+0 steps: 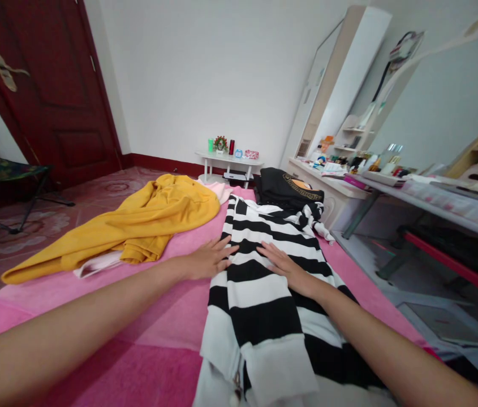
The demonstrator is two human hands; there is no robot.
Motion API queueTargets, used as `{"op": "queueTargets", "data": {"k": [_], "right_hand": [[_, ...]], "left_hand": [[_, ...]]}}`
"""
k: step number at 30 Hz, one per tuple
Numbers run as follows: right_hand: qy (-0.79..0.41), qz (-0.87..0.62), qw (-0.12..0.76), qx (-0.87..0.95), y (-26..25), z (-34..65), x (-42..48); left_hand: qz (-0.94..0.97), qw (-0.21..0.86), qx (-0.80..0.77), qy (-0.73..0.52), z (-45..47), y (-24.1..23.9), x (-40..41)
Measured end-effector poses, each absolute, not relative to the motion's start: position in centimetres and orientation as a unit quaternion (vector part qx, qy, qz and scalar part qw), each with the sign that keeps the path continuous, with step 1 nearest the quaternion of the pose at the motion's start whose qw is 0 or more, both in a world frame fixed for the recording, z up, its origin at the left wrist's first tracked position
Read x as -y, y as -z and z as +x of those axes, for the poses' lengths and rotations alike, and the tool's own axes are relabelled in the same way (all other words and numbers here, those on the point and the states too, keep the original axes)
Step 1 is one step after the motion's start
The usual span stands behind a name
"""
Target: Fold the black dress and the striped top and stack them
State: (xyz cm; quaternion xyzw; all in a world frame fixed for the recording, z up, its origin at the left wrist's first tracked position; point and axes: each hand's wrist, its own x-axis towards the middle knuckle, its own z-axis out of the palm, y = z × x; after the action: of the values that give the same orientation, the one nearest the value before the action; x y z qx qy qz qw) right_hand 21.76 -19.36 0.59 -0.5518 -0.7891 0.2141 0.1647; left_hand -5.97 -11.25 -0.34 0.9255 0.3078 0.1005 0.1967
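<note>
A black-and-white striped garment (264,294) lies spread on the pink bedding (158,316), with one long sleeve (259,322) laid lengthwise over its body and its white cuff toward me. My left hand (209,259) rests flat at the garment's left edge, fingers spread and pointing right. On the stripes further right lies my right hand (287,268), palm down with its fingers stretched out. Neither hand grips the cloth. To the left is a rumpled yellow garment (154,212), partly over a pale pink cloth (98,264). A folded black garment (287,189) sits beyond the stripes.
Against the far wall stands a small white table (228,159) with a green cup, a plant and boxes. A dresser (327,178) and a desk crowded with bottles line the right side. At left are a folding chair (5,169) and a dark red door (52,85).
</note>
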Motion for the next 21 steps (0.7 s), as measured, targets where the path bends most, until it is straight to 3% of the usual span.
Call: {"op": "queueTargets", "data": {"k": [5, 14, 21], "right_hand": [[-0.336, -0.506, 0.216, 0.765, -3.9, 22.3, 25.7], [-0.169, -0.470, 0.271, 0.823, -5.1, 19.6, 27.9], [-0.210, -0.495, 0.308, 0.785, -5.7, 18.7, 28.6]], "left_hand": [[0.927, 0.216, -0.243, -0.188, -8.4, -2.7, 17.1], [0.954, 0.228, -0.102, -0.164, -6.5, -4.1, 24.5], [0.897, 0.353, -0.162, -0.212, -7.0, -6.2, 24.4]]}}
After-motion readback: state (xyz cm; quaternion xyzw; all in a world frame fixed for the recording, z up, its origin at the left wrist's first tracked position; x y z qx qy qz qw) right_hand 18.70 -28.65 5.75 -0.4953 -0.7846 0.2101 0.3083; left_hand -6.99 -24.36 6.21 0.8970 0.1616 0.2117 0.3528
